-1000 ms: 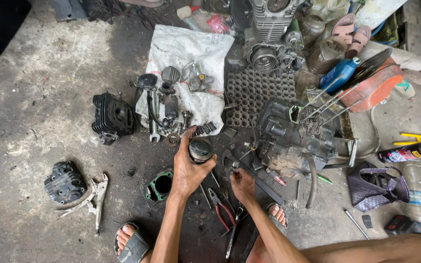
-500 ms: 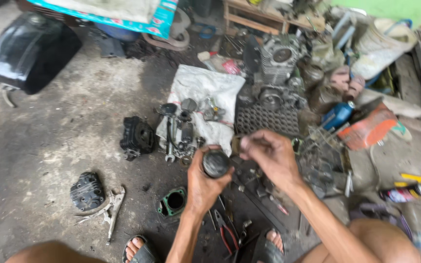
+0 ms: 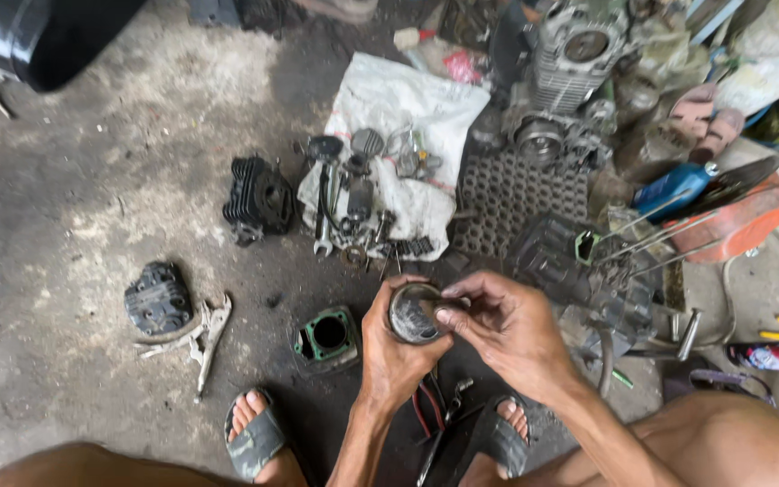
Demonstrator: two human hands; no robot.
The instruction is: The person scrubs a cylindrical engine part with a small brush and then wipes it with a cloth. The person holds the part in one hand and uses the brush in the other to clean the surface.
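- the floor [image 3: 92,180] is rough grey concrete, stained dark with oil and grit, and it serves as the workbench (parts lie straight on it).
- the left hand [image 3: 394,347] is wrapped around a piston [image 3: 412,313], gripping it from below, low in the middle of the view just above the person's sandalled feet.
- the right hand [image 3: 507,325] pinches at the piston's rim with thumb and fingertips, closed narrow on it.
- just left of the hands lies a green-faced cylinder block [image 3: 326,336]; further left a black cylinder head cover [image 3: 157,298] with pliers [image 3: 209,334] beside it.
- a dirty white cloth [image 3: 407,117] at top centre carries small engine parts and a spanner [image 3: 322,212]; a black finned cylinder [image 3: 257,198] sits at its left edge.
- an engine block [image 3: 570,63] stands at the top right amid clutter, near a blue oil bottle [image 3: 673,189].
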